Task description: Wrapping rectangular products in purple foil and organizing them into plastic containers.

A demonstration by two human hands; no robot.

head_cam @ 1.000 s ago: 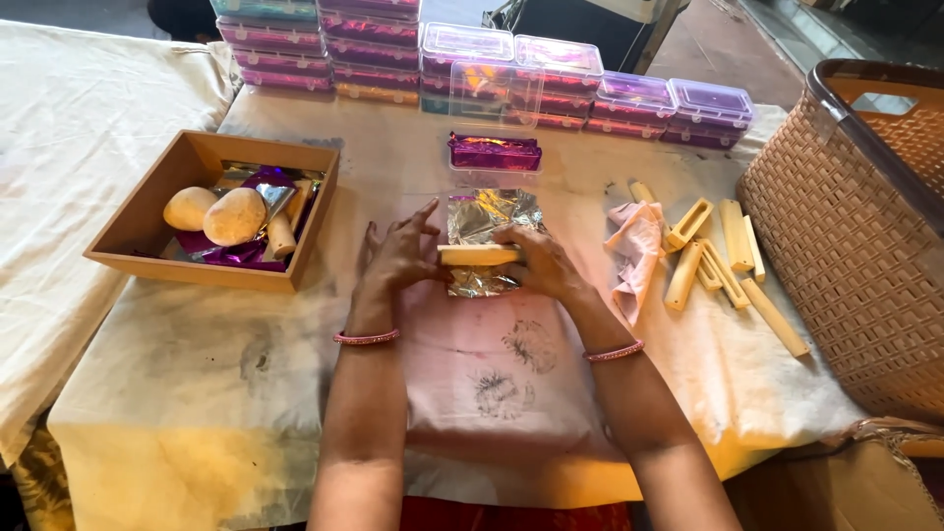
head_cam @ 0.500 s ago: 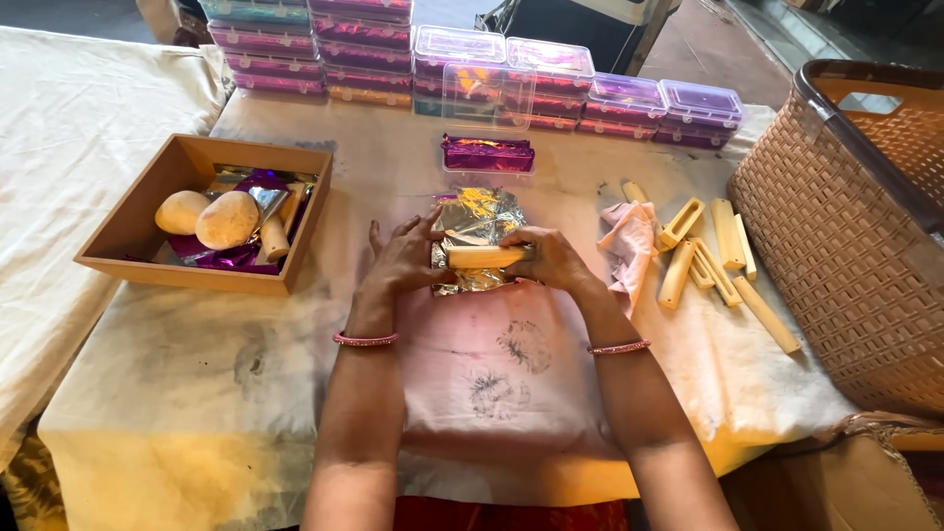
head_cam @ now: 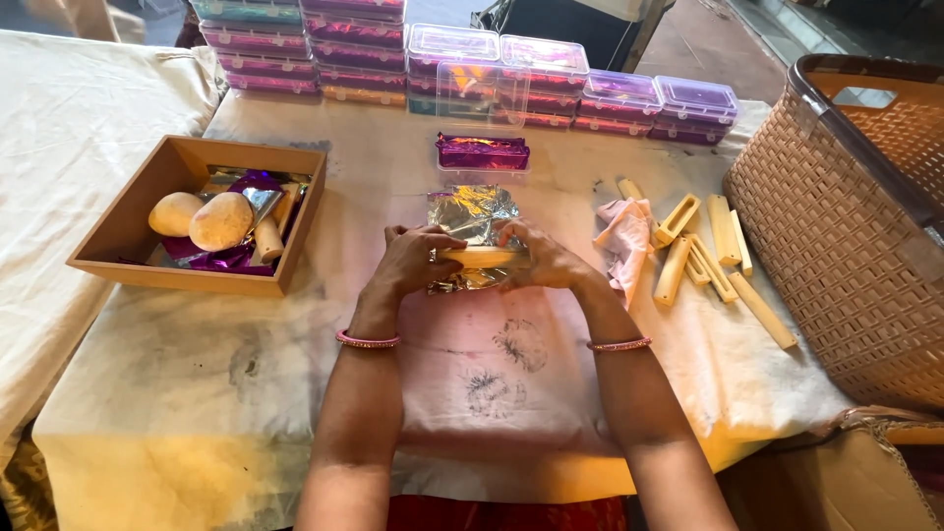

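Head view: stained cloth-covered table (head_cam: pixel 246 393), woven basket (head_cam: pixel 865 256) at right

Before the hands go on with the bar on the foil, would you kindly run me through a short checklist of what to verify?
1. Both hands on the bar: ok. The left hand and right hand grip the pale bar at its two ends.
2. Foil under the bar: ok. The silver foil sheet lies beneath it, crinkled, showing mostly beyond the bar.
3. Foil edge nearest the person: cannot tell, hidden by the hands.
4. Open clear box within reach: ok, just past the foil, a purple wrapped piece inside.
5. More bars at hand: ok, a pile of pale bars lies by the right hand.
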